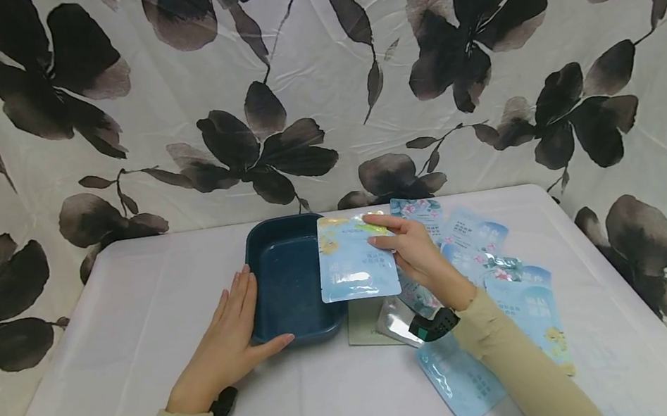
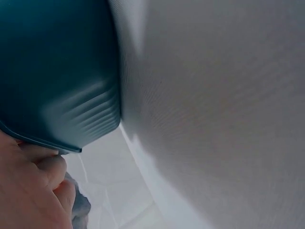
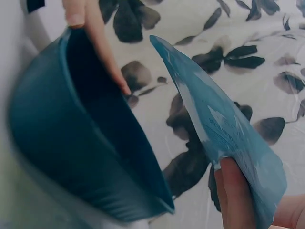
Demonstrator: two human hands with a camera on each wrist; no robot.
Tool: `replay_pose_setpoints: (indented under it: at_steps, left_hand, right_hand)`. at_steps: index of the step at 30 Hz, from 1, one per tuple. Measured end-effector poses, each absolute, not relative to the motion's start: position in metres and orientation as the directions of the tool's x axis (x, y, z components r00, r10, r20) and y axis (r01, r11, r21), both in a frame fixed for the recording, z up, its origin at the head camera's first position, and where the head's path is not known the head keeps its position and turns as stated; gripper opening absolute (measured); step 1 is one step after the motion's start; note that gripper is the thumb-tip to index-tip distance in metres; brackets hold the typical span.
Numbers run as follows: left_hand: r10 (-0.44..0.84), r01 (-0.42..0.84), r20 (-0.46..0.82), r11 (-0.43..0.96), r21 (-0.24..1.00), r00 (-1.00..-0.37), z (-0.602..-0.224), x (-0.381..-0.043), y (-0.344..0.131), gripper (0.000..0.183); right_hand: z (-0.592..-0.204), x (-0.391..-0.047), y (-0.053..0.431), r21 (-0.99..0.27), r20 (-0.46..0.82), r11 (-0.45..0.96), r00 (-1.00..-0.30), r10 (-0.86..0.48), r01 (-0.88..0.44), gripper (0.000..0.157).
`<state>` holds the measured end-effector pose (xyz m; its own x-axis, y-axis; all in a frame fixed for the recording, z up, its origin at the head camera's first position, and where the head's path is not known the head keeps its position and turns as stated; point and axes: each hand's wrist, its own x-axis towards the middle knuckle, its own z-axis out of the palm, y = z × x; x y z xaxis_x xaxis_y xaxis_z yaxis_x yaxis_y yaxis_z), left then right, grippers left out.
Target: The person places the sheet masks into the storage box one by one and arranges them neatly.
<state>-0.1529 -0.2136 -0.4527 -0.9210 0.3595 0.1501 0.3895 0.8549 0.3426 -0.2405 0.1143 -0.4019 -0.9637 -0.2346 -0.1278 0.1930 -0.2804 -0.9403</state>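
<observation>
A dark blue rectangular plastic basin (image 1: 290,281) stands on the table. My left hand (image 1: 229,340) lies along its left rim with the fingers straight and the thumb stretched over the near corner; in the left wrist view the hand (image 2: 31,191) is at the rim of the basin (image 2: 57,71). My right hand (image 1: 414,250) pinches a light blue face mask packet (image 1: 354,262) by its right edge. The packet overlaps the basin's right side in the head view. From the right wrist, the packet (image 3: 224,124) appears raised and tilted beside the basin (image 3: 62,129).
Several more face mask packets (image 1: 527,309) lie in a loose spread to the right, partly under my right forearm. One packet (image 1: 463,378) lies nearer me. A pale green packet (image 1: 372,323) and a silver one (image 1: 397,320) are beside the basin. Behind the white table (image 1: 108,382) hangs a floral cloth (image 1: 313,61).
</observation>
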Motion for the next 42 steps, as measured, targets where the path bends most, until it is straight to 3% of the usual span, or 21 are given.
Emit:
replay_pose_setpoints:
  at_steps: [20, 29, 36, 42]
  left_hand:
    - [0.374, 0.382, 0.098, 0.845, 0.374, -0.922, -0.453, -0.152, -0.216, 0.122]
    - [0.368, 0.379, 0.102, 0.848, 0.37, -0.924, -0.455, -0.149, -0.215, 0.121]
    - [0.37, 0.39, 0.124, 0.854, 0.344, -0.921, -0.451, -0.149, -0.213, 0.121]
    - [0.368, 0.38, 0.1, 0.866, 0.324, -0.924, -0.448, -0.148, -0.212, 0.12]
  right_hand:
    - [-0.395, -0.265, 0.058, -0.945, -0.135, -0.263, -0.965, -0.226, 0.195, 0.047]
    - [-0.406, -0.273, 0.045, -0.963, -0.163, -0.179, -0.964, -0.208, 0.202, 0.048]
    - [-0.404, -0.271, 0.034, -0.975, -0.203, -0.024, -0.924, -0.324, 0.222, 0.049]
    - [-0.404, -0.275, 0.023, -0.971, -0.233, 0.055, -0.873, -0.429, 0.233, 0.061]
